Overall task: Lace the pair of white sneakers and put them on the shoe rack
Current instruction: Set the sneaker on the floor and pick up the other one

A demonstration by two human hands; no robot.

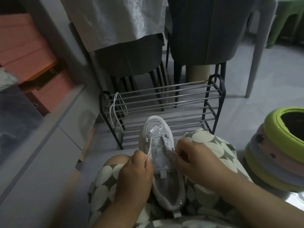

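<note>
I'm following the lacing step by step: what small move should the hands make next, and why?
Probably draw the lace through and cross it to the next eyelet. The left hand pinches the lace, which leaves a low eyelet of the white sneaker; the right hand grips the opposite edge, and the upper eyelets look unlaced.

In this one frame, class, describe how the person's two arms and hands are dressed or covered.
The left hand and right hand are bare: no gloves, rings, watch or bracelets show. Both forearms are uncovered to the frame's edge, so no sleeves show.
</note>
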